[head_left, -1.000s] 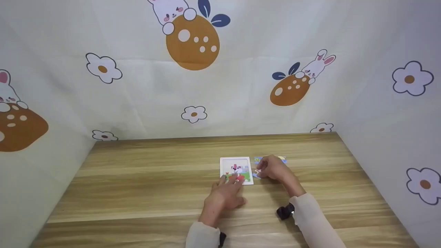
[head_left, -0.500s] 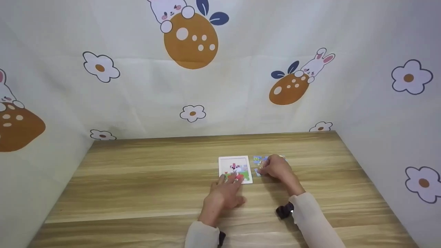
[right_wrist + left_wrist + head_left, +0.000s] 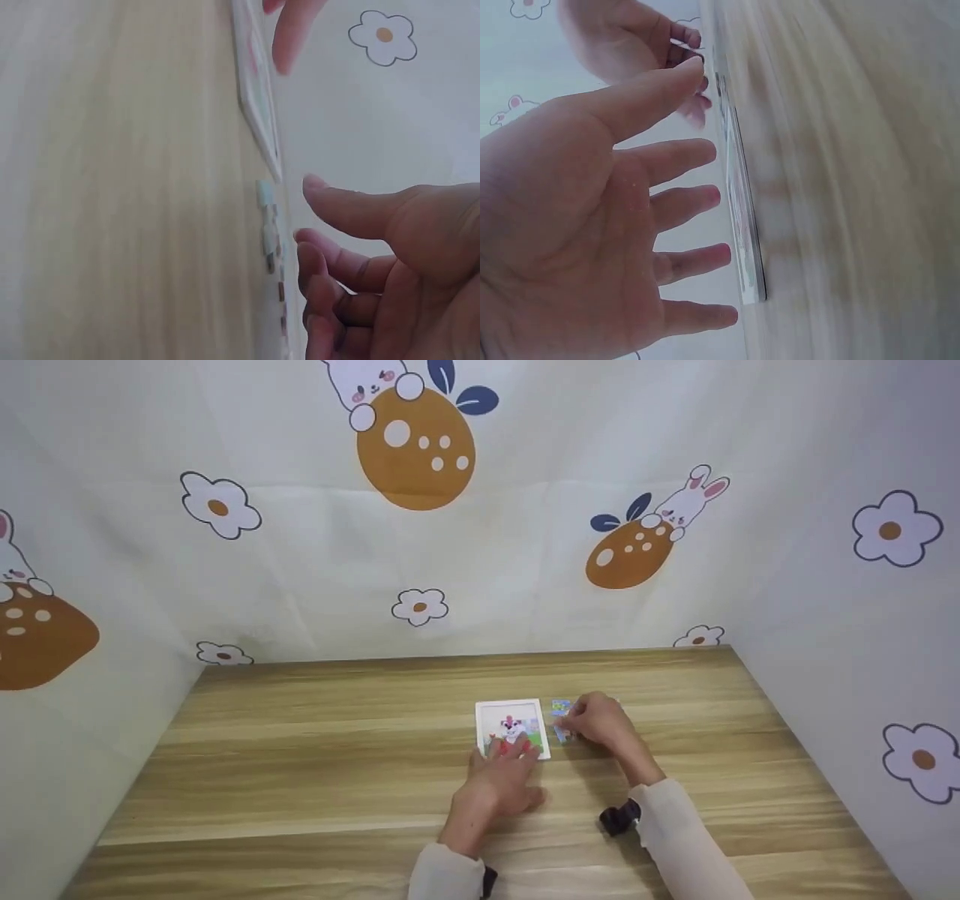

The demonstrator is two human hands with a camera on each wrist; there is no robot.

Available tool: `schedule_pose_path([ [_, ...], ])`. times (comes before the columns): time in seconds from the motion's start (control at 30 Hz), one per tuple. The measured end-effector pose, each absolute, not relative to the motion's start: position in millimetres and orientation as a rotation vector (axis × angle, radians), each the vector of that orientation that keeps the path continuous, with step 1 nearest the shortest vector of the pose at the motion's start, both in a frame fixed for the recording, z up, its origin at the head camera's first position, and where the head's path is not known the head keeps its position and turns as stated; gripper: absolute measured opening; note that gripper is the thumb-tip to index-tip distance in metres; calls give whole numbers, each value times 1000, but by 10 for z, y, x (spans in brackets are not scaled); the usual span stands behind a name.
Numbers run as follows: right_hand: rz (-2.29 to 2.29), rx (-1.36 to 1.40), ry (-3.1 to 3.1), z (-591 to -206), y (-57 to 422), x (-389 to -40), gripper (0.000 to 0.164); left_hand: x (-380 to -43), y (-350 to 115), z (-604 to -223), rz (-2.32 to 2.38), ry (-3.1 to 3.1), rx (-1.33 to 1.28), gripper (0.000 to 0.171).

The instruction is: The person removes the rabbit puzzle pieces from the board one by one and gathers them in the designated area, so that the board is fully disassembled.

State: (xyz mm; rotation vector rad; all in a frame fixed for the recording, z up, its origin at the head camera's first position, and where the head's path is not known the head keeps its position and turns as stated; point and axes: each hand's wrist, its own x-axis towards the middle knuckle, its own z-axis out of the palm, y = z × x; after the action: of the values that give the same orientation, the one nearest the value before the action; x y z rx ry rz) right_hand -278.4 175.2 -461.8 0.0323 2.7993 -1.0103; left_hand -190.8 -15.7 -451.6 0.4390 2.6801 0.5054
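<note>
A white-rimmed puzzle frame (image 3: 508, 703) lies on the wooden table, partly filled with a cartoon animal on green ground. My left hand (image 3: 495, 786) is over its near edge with fingers spread and straight. In the left wrist view, those fingertips (image 3: 701, 259) look slightly apart from the frame. Just right of the frame, my right hand (image 3: 606, 725) is above loose puzzle pieces (image 3: 560, 706), hiding most of them. In the right wrist view, its thumb and bent fingers stand apart, nothing visible between them, beside the flat pieces (image 3: 268, 232).
The wooden table (image 3: 300, 750) extends left of the frame and toward the front. A pale curtain (image 3: 510, 532) printed with rabbits, orange fruit and flowers surrounds it at the back and sides. A black wrist device (image 3: 619, 818) is worn under the right sleeve.
My left hand has shifted slightly right over the frame's near edge. My right fingertips have moved a little farther from me and leftward, close above the pieces.
</note>
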Motion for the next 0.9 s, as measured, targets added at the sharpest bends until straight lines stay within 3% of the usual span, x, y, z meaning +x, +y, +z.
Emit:
schedule_pose_path([
  [0.3, -1209, -247, 2669, -4641, 1626, -2872, 9, -1928, -131, -4558, 476, 2673, 480, 66],
  [0.63, -1050, -596, 2641, -4708, 1490, -3035, 15, -1951, -120, -4590, 436, 2670, 445, 72],
  [0.9, -972, -687, 2578, -4684, 1392, -3120, 19, -1953, -72, -4589, 405, 2690, 425, 74],
])
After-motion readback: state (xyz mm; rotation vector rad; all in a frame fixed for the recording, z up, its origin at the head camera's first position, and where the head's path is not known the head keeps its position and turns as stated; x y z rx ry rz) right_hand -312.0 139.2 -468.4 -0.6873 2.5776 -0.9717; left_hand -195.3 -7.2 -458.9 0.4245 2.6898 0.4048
